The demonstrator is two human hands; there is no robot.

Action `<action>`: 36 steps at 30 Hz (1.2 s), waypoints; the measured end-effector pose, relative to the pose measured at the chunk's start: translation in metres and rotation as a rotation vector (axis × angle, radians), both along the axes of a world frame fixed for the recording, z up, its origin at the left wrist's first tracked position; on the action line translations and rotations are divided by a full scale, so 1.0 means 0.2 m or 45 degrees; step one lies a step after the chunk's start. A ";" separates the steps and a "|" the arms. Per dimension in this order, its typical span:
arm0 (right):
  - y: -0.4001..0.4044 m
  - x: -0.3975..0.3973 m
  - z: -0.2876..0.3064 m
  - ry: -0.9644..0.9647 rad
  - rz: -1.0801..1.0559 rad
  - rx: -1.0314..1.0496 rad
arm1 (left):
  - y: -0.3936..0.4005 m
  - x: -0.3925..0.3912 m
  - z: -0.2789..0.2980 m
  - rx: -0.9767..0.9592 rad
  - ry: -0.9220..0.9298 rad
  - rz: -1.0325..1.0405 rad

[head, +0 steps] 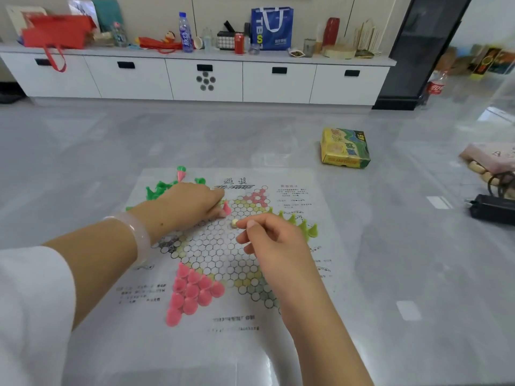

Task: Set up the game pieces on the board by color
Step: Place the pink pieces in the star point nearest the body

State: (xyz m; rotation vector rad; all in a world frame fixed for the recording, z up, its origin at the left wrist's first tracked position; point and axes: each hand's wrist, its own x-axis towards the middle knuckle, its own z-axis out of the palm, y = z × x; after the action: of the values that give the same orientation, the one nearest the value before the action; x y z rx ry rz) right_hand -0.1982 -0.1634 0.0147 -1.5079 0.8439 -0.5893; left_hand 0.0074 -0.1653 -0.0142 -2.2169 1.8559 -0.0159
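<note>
A paper Chinese-checkers board lies on the grey floor. Several pink cone pieces fill its near-left point. Dark green pieces cluster at the far left, partly hidden by my left hand, which pinches a pink piece near the board's upper middle. Yellow-green pieces line the right point. My right hand pinches a small pale piece over the board's centre. One pink piece lies at the board's far-left edge.
A yellow-green game box sits on the floor beyond the board to the right. A black object and a pink cloth bag lie at the far right. A white cabinet lines the back wall.
</note>
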 end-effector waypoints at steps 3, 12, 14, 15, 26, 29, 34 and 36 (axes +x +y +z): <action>0.00 0.00 0.00 -0.004 -0.001 -0.005 | -0.03 -0.06 0.00 0.003 0.082 0.054; -0.03 -0.03 0.01 -0.012 -0.030 -0.011 | -0.02 -0.09 0.00 -0.111 0.026 0.033; -0.03 -0.04 0.01 -0.016 -0.066 0.009 | 0.01 -0.11 0.04 -0.245 0.200 0.151; -0.03 -0.04 0.00 -0.012 -0.079 0.016 | 0.04 -0.12 0.07 -0.352 0.364 0.229; 0.10 0.03 0.01 -0.065 0.155 0.022 | 0.54 -0.57 0.21 -0.698 1.616 0.741; 0.13 0.04 0.00 -0.014 0.307 -0.107 | 0.56 -0.56 0.17 -0.728 1.651 0.807; 0.15 0.03 0.00 -0.067 0.530 -0.165 | 0.60 -0.52 0.15 -0.757 1.721 0.901; 0.14 0.02 0.01 -0.107 0.503 -0.175 | 0.59 -0.53 0.16 -0.764 1.772 0.905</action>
State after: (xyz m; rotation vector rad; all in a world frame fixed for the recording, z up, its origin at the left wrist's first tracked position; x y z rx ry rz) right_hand -0.1933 -0.1357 0.0159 -1.7064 0.4289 -0.4184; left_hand -0.0984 -0.0476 0.0170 -3.6587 1.2851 1.6461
